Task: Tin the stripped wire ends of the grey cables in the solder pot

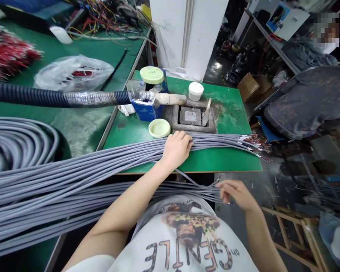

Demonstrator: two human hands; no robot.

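Closes the left hand [176,149] over the upper cables [116,156], with fingers bent across the top of the gray bundle. Extends with this bundle from the left edge of view across the near part of the green bench [232,162], ending at the right in exposed wires [256,142]. Places the right hand [234,193] lower and farther right, beside the right-hand ends of the lower cables [85,198]. Shows the right fingers partly curled but blurred; cannot tell whether pinching a cable or only near one. Locate the lower cables between the bench's near edge and the shirt [192,234], passing under the left forearm. Note a green dish [159,129] just beyond the left hand. Farther back, see a metal block [190,115] inside a gray frame, with a scraper [206,113] at its right side. Locate a white jar [195,91] behind the frame and a ribbed hose [31,95] at the left.
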